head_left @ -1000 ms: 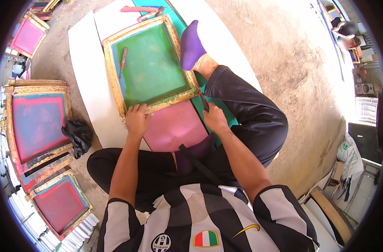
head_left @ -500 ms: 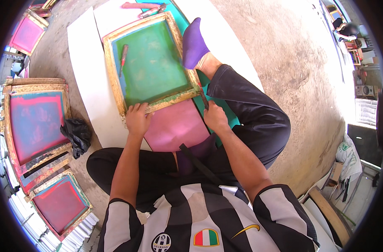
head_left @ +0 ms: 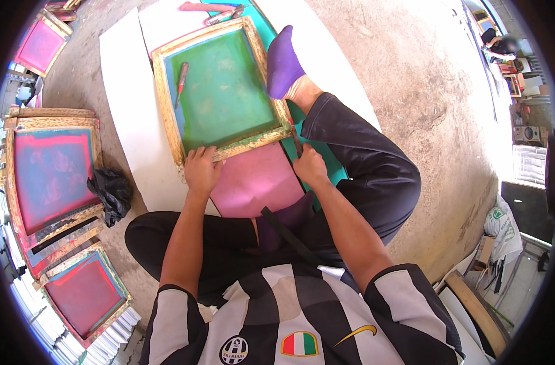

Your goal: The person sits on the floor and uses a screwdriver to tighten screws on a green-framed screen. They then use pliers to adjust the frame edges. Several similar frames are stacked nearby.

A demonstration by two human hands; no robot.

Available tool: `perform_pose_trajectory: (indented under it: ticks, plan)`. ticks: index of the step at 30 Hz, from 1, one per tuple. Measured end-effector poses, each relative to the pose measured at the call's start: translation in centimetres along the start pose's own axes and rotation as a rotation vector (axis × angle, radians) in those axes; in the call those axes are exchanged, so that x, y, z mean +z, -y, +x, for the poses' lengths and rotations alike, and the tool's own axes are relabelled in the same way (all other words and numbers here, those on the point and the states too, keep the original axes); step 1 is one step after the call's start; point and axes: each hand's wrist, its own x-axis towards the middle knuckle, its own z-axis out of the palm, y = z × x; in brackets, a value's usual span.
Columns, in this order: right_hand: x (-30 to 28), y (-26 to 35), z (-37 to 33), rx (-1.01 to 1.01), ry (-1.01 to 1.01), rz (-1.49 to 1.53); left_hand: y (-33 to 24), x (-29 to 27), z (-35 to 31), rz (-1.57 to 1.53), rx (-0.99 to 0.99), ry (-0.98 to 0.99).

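Observation:
A silk-screen frame (head_left: pixel 221 149) with speckled wooden bars and green mesh lies flat in front of me. My left hand (head_left: pixel 201 170) grips its near bar close to the left corner, fingers curled over the wood. My right hand (head_left: pixel 311 165) is closed round a slim, dark-handled tool (head_left: pixel 297 137), which reaches up to the near right corner of the frame. The tool's exact kind does not show. On the mesh rests a red-handled screwdriver (head_left: pixel 182 84). My foot in a purple sock (head_left: pixel 283 64) is against the right bar.
White boards (head_left: pixel 124 91), a pink sheet (head_left: pixel 253 182) and a teal sheet (head_left: pixel 327 159) lie beneath. Pliers-like tools (head_left: pixel 224 14) sit beyond the frame. More screen frames (head_left: pixel 53 179) and a black plastic bag (head_left: pixel 112 198) are at left. A person (head_left: pixel 502 45) is far right.
The whole view has shifted very slightly. Both hands, the frame and the tool stay in nearly the same places.

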Motion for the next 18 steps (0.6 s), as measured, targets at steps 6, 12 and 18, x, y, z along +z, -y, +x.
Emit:
perform_pose_trajectory:
  ticks: [6, 12, 18]
  plan:
    - [-0.3, 0.1, 0.0, 0.072, 0.021, 0.083, -1.4, 0.2, 0.2, -0.020, 0.035, -0.062]
    - [-0.2, -0.4, 0.4, 0.048, 0.012, 0.135, -2.4, 1.9, 0.9, -0.076, 0.067, -0.048]
    - [0.0, -1.0, 0.4, 0.107, 0.166, 0.525, -2.2, 2.3, 0.9, -0.121, 0.074, -0.051]
